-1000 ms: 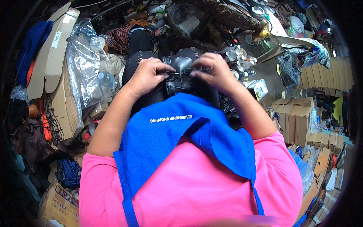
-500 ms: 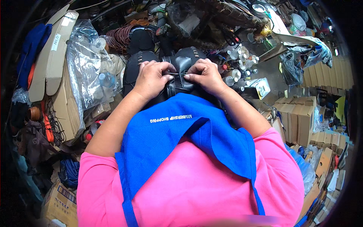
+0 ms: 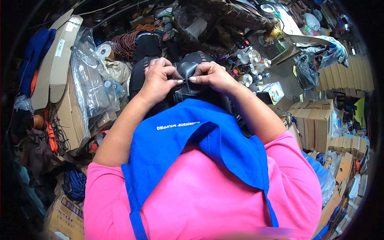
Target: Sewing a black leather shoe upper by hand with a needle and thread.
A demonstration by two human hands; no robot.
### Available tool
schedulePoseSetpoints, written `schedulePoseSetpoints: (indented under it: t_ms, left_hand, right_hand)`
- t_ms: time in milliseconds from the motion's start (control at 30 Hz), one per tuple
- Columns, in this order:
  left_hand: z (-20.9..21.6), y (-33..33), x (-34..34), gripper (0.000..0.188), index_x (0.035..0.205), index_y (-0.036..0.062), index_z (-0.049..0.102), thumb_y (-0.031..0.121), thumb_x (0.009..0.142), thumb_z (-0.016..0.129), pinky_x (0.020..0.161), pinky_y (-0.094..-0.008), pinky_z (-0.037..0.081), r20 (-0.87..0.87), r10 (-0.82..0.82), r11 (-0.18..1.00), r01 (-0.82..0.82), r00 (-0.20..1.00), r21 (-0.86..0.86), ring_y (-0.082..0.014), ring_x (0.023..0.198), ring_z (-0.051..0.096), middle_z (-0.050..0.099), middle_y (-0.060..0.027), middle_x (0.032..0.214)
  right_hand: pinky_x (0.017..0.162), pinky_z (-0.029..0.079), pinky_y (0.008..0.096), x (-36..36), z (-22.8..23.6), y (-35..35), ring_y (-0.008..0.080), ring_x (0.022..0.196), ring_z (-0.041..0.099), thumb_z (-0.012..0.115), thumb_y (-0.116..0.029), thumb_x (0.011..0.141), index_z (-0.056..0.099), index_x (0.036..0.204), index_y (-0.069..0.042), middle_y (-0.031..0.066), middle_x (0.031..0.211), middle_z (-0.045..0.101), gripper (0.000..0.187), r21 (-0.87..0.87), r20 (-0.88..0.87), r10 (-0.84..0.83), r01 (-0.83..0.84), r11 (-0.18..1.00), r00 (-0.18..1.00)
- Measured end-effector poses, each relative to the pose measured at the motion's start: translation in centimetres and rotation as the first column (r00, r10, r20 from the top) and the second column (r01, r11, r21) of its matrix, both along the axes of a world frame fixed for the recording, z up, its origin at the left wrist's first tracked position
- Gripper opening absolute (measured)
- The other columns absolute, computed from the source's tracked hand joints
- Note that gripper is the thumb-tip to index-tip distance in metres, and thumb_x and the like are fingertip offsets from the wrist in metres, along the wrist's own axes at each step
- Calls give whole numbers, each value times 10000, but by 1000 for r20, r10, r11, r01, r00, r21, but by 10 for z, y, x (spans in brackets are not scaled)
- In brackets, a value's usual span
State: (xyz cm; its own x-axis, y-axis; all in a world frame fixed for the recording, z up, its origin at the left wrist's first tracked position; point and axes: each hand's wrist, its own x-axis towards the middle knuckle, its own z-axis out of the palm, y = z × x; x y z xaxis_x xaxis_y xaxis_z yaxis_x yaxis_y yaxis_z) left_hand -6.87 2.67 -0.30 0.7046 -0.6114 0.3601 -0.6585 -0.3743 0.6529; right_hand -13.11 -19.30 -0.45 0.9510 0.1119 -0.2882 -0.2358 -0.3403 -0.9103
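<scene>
Both hands meet at the top centre of the view over a black, padded leather piece that lies on the cluttered worktop just beyond the blue apron. The left hand pinches a fold of the black piece between thumb and fingertips, grip closed on it. The right hand does the same from the other side, its thumbnail almost touching the left thumb. Compared with one second ago, the hands have drawn closer together, from spread flat on the piece to a tight two-handed pinch at its middle. Small white-capped bottles stand near the right hand; clear plastic bags lie to the left.
</scene>
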Motion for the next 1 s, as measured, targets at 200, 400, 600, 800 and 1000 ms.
schedulePoseSetpoints:
  t_ms: [200,400,600,800,1000]
  left_hand:
    - [2,23,6,119,749,117,656,173,699,749,824,-388,348,-171,-14,997,27,985,74,-219,955,548,602,-4,851]
    - [29,8,-3,122,923,73,583,132,823,619,756,-434,435,-74,-109,920,129,991,371,-320,871,609,631,-132,813]
    - [36,1,1,97,944,89,522,103,848,511,747,-491,423,26,-292,800,229,956,555,-352,843,613,627,-156,805]
    - [22,52,9,174,948,106,550,53,794,488,771,-469,423,63,-247,860,189,967,474,-341,864,595,611,-130,803]
    - [14,217,47,57,916,36,613,68,869,606,647,-245,421,-469,343,939,-303,814,161,-79,699,507,590,16,793]
  right_hand:
    - [655,393,232,-12,25,-12,54,682,482,709,-168,843,590,754,-36,-66,716,550,198,201,-114,-10,33,979,993]
    - [755,401,333,-9,48,8,191,793,596,642,-189,849,601,892,-83,68,818,615,121,-684,159,413,-201,701,897]
    - [874,364,441,0,53,20,258,908,613,591,-178,826,611,937,-144,69,790,646,118,-886,-35,575,-292,360,817]
    - [898,382,442,-8,47,-13,269,933,615,531,-89,794,621,936,-176,86,804,644,189,-868,81,586,-232,439,806]
    - [702,430,298,-48,42,-109,136,728,582,685,-259,834,693,898,-86,31,694,621,185,-310,25,-166,165,936,986]
